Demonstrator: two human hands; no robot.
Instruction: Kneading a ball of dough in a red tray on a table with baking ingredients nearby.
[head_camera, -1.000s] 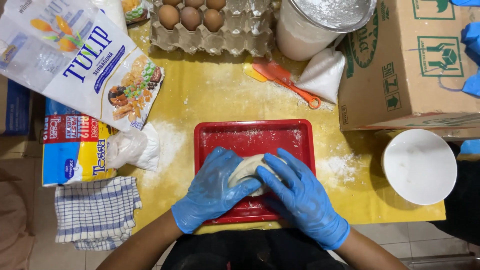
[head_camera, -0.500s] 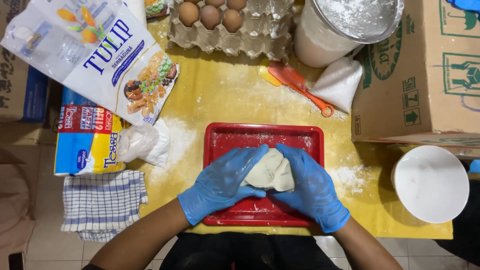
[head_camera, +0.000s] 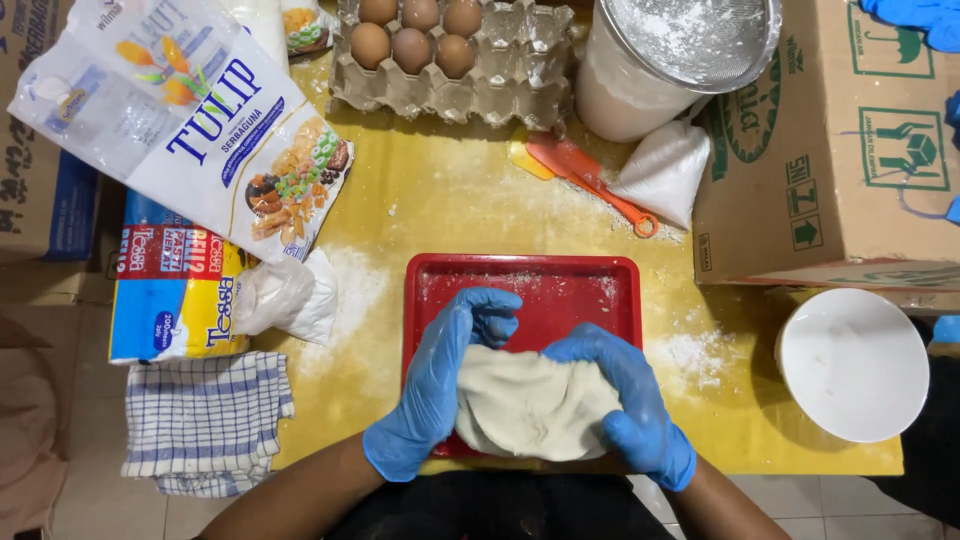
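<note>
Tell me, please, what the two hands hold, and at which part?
Both hold the flattened dough: left hand at its left edge, right hand at its right edge, over the red tray.

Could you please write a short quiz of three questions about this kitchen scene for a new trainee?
1. True or false: both hands wear blue gloves.
2. What do the left hand and the right hand hold between them? A) an egg B) a piece of dough C) a checked cloth
3. What stands on the table right of the red tray?

Key
1. True.
2. B: the dough, held over the near part of the tray.
3. A white bowl.
</note>
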